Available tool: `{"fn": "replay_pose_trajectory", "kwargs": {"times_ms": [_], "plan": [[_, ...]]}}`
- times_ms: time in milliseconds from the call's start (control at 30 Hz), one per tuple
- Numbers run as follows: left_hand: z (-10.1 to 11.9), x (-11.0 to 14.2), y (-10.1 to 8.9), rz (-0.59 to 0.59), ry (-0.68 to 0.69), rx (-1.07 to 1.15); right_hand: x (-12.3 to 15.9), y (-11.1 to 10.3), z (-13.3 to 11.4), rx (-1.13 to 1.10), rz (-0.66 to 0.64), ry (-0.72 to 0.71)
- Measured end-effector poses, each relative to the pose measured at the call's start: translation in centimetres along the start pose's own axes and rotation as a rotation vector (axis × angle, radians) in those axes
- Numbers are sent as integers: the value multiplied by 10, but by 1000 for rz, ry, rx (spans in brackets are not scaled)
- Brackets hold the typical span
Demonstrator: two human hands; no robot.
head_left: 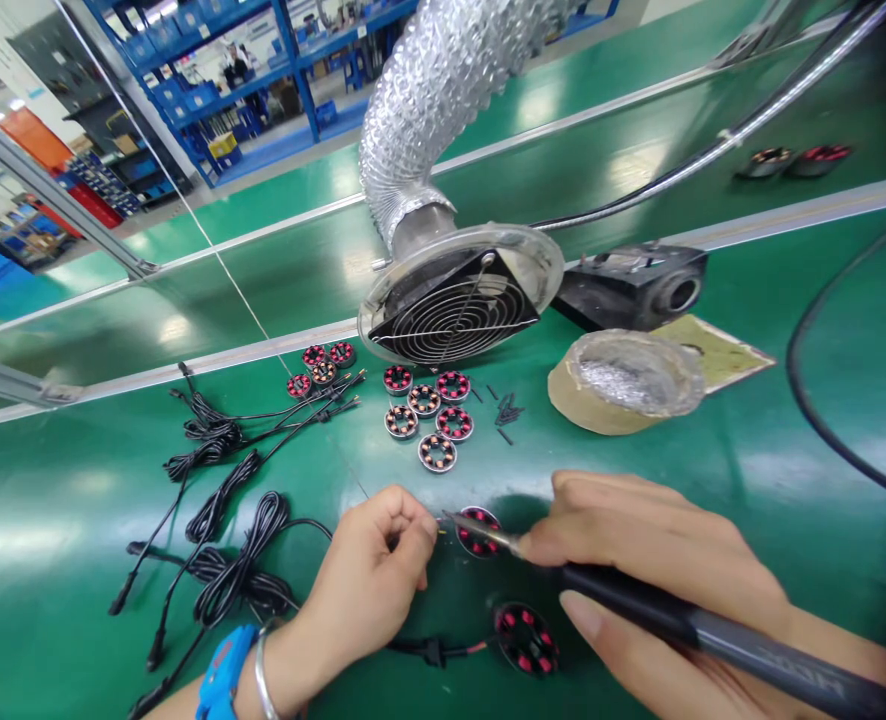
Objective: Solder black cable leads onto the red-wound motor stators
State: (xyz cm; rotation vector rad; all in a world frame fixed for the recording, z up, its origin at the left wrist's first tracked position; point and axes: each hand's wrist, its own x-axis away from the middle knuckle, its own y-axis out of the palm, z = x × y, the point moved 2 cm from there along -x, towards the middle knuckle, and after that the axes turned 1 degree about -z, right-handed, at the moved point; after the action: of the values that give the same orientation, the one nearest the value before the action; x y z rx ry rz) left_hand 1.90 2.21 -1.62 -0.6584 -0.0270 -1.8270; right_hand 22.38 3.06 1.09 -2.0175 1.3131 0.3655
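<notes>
My right hand (653, 560) grips a black and grey soldering iron (630, 600), its metal tip pointing left. Under that tip lies a small ring-shaped motor stator (479, 532) with red coils. My left hand (379, 560) is closed in a pinch just left of the tip, on a thin solder wire (353, 472) that runs down from the upper left. A short yellow end shows by its fingertips; what it belongs to is unclear. Nearer to me, another red-coiled stator (525, 638) is joined to a black cable (435, 650).
Several stators (423, 400) and small black tubes (509, 410) lie farther back. Coiled black cables (218, 570) spread on the left. A fume extractor hood (458, 300) hangs behind, with a black iron holder (638, 285) and a cut cardboard-coloured cup (600, 400) to its right.
</notes>
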Motion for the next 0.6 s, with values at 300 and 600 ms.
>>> {"fn": "replay_pose_trajectory", "kwargs": {"times_ms": [300, 600], "plan": [[2, 1, 0, 6, -10, 7, 2, 1, 2, 15, 46, -4], [5, 0, -2, -45, 13, 2, -4, 11, 13, 163, 117, 19]]}}
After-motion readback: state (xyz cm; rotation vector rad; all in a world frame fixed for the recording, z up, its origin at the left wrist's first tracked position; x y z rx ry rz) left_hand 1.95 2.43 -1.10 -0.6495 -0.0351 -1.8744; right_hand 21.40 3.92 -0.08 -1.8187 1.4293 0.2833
